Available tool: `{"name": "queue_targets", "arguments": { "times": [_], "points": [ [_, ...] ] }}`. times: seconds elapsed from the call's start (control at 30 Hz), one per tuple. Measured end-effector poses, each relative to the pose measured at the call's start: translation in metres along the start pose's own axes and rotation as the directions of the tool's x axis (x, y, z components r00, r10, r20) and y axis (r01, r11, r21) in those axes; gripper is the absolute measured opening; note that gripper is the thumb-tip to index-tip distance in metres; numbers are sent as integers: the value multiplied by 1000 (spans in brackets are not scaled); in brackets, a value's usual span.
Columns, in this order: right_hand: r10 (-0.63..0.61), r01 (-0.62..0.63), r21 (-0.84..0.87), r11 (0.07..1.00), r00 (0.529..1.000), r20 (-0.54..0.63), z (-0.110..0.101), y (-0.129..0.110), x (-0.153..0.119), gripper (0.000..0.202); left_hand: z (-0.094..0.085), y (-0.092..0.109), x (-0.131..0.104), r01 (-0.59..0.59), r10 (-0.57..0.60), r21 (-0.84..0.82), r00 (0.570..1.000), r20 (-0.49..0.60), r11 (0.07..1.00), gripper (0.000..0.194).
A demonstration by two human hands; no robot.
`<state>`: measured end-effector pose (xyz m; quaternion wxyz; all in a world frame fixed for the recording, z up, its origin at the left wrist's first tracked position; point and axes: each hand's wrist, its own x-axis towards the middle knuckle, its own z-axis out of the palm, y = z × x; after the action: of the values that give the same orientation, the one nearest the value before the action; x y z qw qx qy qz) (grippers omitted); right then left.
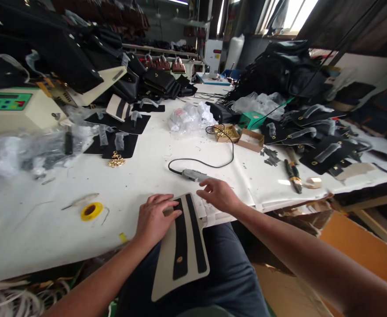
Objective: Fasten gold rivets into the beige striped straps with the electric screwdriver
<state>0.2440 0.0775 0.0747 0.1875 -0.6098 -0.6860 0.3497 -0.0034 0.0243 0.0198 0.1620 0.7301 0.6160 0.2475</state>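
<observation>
Your left hand [157, 216] lies spread on the pale panel [167, 275], which runs from the table [147, 176] onto your lap; too light a press could let it slip nearer; your right hand [219, 194] is half curled beside the grey tool [193, 175], any grip unclear; farther, its black cord [213, 167] loops by the small box [227, 139], so tugging could spill gold pieces.

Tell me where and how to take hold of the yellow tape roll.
Come straight down on the yellow tape roll and pinch its round outer rim from opposite sides; it lies flat on the white table, so that rim looks the best hold.
</observation>
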Motion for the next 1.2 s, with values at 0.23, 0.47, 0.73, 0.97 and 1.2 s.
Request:
{"name": "queue_targets", "arguments": {
  "times": [0.23,0.47,0.73,0.97,1.2],
  "points": [
    [210,-244,-25,970,878,-430,-96,133,18,29,0,-4,1,-39,39,75,999,-1,996,13],
    [231,-349,-133,928,816,-530,-141,194,67,34,9,-18,0,-136,145,109,987,-72,985,14],
    [193,-368,-252,895,829,-525,-145,200,110,25,9,-18,1,-114,123,122,990,-66,986,20],
    [224,-364,-193,911,831,-509,-142,199,96,33,8,-14,1,-123,130,101,989,-70,987,20],
    [226,-306,-170,937,899,-376,-135,189,80,31,8,-13,1,-122,130,91,988,-79,988,18]
  ]
}}
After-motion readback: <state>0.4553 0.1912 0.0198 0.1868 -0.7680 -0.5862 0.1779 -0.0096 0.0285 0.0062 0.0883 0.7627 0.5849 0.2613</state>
